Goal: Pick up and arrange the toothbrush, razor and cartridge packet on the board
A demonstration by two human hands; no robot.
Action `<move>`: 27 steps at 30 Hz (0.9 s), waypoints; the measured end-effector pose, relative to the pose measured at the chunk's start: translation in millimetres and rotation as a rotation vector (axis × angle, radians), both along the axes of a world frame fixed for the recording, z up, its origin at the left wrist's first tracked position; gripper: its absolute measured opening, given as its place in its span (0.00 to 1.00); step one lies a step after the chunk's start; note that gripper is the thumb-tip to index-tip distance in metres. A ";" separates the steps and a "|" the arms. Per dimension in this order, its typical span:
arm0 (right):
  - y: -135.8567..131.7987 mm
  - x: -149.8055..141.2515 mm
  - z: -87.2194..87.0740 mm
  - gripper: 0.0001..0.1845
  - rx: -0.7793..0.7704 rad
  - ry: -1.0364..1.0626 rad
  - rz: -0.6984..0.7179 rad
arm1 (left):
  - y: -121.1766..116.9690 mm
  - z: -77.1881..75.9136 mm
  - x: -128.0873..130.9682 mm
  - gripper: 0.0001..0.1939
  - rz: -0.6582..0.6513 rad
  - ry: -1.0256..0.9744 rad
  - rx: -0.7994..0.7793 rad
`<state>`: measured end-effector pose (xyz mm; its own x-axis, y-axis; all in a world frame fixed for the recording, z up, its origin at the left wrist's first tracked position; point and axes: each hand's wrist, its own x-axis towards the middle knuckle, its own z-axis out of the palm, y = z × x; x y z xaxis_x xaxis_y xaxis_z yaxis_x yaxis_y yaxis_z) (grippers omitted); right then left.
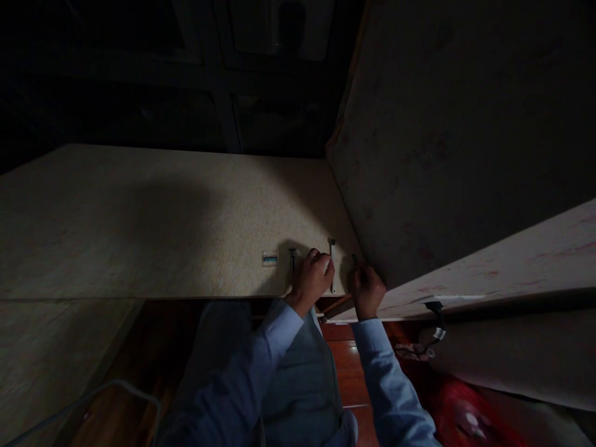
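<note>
My left hand [313, 278] rests on the pale ledge with its fingers curled together; whatever they may hold is hidden. To its left lies a T-shaped thing that looks like a razor [293, 253], its dark handle partly behind my wrist. Just right of these fingers lies a slim pale stick [333, 282] with a dark end, and I cannot tell whether they touch it. My right hand [369, 290] is closed at the ledge's right end, and a thin dark stick [354, 257] pokes out beyond its fingers. A small clear packet [269, 259] with a blue strip lies farther left.
The stone-patterned ledge [186, 242] runs left beneath a dark window [223, 99]. A patterned wall panel [442, 161] rises close on the right. Below are my knees, the reddish floor [347, 366], a black cable [437, 316] and a red bag-like thing [465, 413].
</note>
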<state>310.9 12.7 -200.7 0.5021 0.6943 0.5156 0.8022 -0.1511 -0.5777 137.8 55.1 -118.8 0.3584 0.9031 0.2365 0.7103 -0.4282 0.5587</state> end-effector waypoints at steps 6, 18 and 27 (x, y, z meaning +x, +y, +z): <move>-0.6 1.4 1.0 0.26 -0.004 -0.006 -0.004 | 34.2 -18.7 -97.1 0.13 0.179 -0.106 0.155; -8.2 -1.7 23.5 0.39 -0.197 0.128 0.042 | 58.7 -62.9 -163.6 0.23 0.074 -0.056 0.129; -16.9 -32.3 27.7 0.33 -0.298 -0.068 0.120 | 56.4 -62.1 -168.2 0.19 -0.031 -0.145 0.111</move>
<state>278.6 -4.2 -173.0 0.3785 0.8720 0.3104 0.8600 -0.2072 -0.4664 -30.4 111.4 -180.9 0.3400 0.8576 0.3859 0.6113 -0.5134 0.6023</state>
